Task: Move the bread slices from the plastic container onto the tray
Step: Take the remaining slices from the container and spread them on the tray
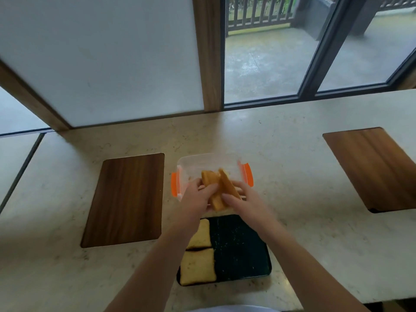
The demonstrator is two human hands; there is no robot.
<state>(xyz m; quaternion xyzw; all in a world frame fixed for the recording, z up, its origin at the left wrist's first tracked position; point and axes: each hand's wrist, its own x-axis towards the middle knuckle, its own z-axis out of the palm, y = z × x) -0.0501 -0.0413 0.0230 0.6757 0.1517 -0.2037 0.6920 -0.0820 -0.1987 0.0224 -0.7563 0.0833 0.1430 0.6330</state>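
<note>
Above the clear plastic container (209, 163), my left hand (198, 197) and right hand (244, 198) grip upright bread slices (221, 190); I can't count them. Nearer me, the black tray (238, 248) carries two flat slices (198, 265) at its left.

Pale stone counter (292, 176) beneath dark-framed window (270, 64), daylight outside.

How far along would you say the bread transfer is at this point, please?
Roughly midway. Done: two bread slices already lie flat on the left side of the dark tray. In hand: the left hand and right hand grip several more slices above the plastic container. Left: setting these on the tray's bare right half; whether more remain in the container cannot be told.
</note>
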